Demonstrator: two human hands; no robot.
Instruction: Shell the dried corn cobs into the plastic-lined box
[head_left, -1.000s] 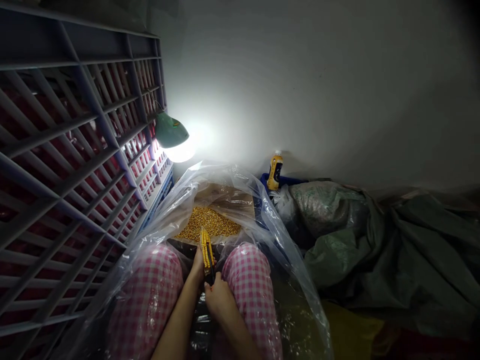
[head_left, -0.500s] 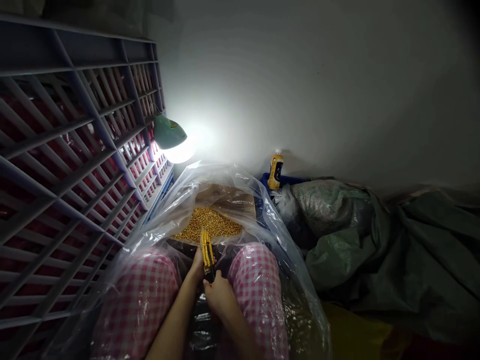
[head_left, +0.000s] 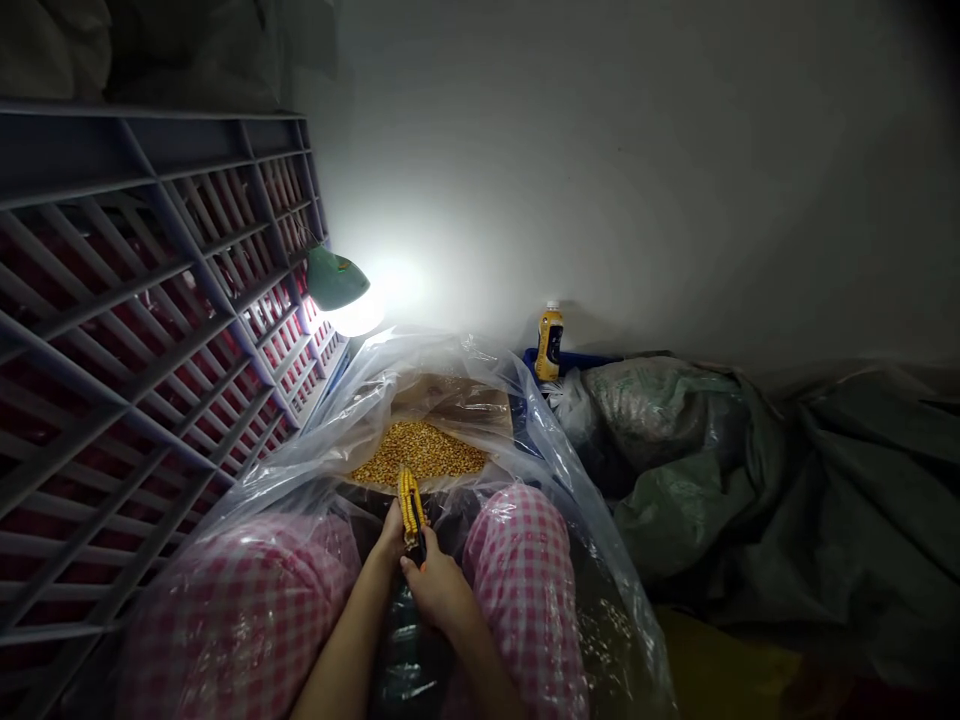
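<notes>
An ear of corn [head_left: 409, 508] points away from me between my knees, its yellow kernels showing and a dark strip along its right side. My left hand [head_left: 391, 530] is wrapped around its left side. In my right hand [head_left: 437, 586] is a slim dark tool with a bit of orange at the handle [head_left: 421, 548]; its tip lies against the cob's right side. The tool's exact kind is too small to make out. Just beyond the cob, loose corn kernels [head_left: 420, 450] lie heaped in a large clear plastic bag [head_left: 555, 455], which also spreads over my legs.
A purple slatted crate [head_left: 157, 260] rises on the left, with a lit green-capped lamp [head_left: 336, 280] hanging from it. By the wall, a yellow bottle [head_left: 550, 345] stands at a blue container [head_left: 589, 362]. Dark green sacks [head_left: 690, 510] lie on the right.
My right hand has shifted slightly forward along the cob with the tool. My left knee has swung outward to the left, and the camera view has tilted a little upward.
</notes>
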